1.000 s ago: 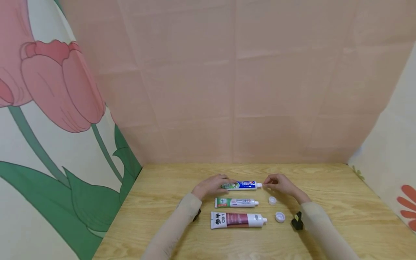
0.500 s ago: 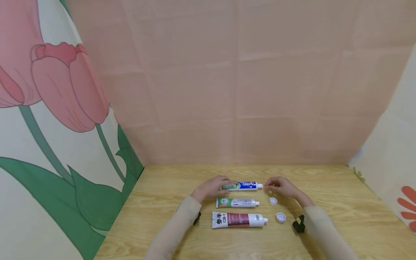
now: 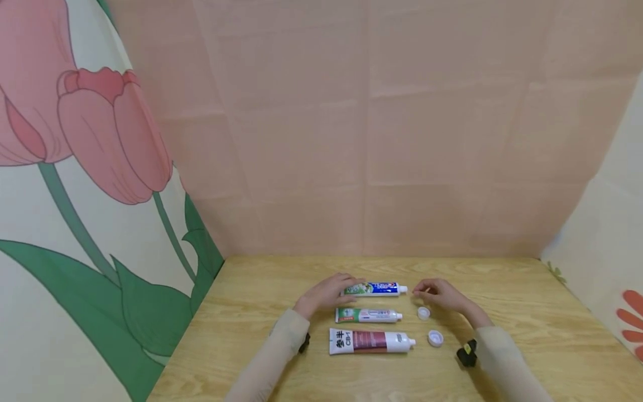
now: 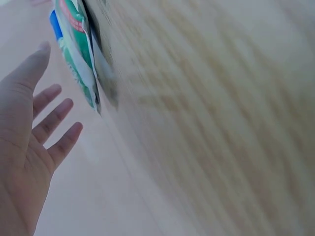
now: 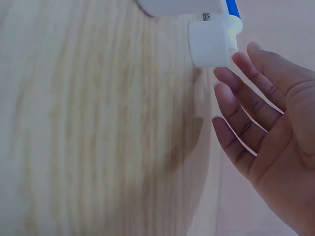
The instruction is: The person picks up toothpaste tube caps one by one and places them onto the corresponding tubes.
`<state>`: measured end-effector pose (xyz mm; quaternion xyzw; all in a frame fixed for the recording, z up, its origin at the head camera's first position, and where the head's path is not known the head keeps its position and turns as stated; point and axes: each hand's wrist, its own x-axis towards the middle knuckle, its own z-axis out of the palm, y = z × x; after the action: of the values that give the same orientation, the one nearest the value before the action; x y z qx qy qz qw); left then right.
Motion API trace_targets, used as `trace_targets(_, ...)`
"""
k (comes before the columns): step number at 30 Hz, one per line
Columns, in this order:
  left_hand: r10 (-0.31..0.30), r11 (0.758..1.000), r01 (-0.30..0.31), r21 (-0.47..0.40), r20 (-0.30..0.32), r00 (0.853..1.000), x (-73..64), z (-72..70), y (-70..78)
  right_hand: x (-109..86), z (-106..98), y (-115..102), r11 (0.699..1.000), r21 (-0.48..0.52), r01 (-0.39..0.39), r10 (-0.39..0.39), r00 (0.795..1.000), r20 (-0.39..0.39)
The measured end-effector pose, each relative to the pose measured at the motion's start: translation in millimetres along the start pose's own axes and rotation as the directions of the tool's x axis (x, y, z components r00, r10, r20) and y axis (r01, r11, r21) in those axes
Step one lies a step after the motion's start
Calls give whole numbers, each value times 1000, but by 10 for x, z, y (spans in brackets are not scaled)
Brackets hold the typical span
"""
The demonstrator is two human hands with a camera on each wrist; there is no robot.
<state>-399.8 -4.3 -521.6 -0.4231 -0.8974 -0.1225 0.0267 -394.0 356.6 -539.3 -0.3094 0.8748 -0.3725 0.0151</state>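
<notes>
Three toothpaste tubes lie in parallel on the table, nozzle ends to the right. My left hand (image 3: 326, 291), fingers fairly straight and spread, is at the left end of the blue-and-green tube (image 3: 384, 288) farthest from me; whether it touches is unclear. Just right of that tube's white tip, apart from it, is my right hand (image 3: 442, 294), its fingers loosely bent; the right wrist view shows nothing held. Nearer lie a green-and-white tube (image 3: 369, 315) and a larger white-and-maroon tube (image 3: 372, 341). A small white cap (image 3: 423, 313) and a bigger white cap (image 3: 435, 338) sit right of these two.
The wooden table (image 3: 266, 276) meets a pink cloth backdrop (image 3: 296, 167) at its far edge. A flower-patterned wall covering (image 3: 115, 151) stands at the left. Black devices (image 3: 467, 354) are strapped at both wrists.
My right hand has drawn slightly right, away from the far tube's tip. The left hand stays by the same tube. The head view has shifted a little.
</notes>
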Motion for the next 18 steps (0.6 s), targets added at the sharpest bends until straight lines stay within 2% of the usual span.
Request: trace_targets(18, 29, 998, -31, -51, -35, 999, -36, -33, 97, -87, -41, 117, 1000, 4, 16, -16, 999, -41)
